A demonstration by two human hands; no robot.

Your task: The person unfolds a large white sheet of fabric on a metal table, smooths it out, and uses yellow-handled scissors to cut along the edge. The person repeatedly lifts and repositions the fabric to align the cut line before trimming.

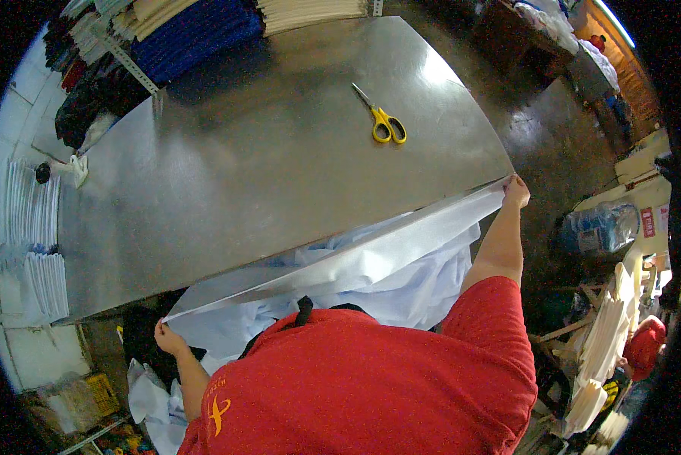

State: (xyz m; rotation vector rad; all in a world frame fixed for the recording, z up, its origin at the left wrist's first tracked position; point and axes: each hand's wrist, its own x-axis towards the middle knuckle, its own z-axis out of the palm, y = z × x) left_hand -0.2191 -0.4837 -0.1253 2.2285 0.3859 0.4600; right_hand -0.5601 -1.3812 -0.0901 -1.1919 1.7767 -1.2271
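On my head-camera feed, I see the left hand [172,340] with fingers pinching one end of a long, smooth white fabric sheet [355,261] just off the near edge of the grey metal table [264,174], toward its left corner. The right hand [517,192] pinches the other end at the near right corner — the sheet stretched between — and yellow-handled steel scissors [379,114] lie toward the surface's far right corner.

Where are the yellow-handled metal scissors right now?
In the head view, the yellow-handled metal scissors lie on the right half of the shiny grey tabletop, beyond the white fabric sheet held between the left hand and right hand.
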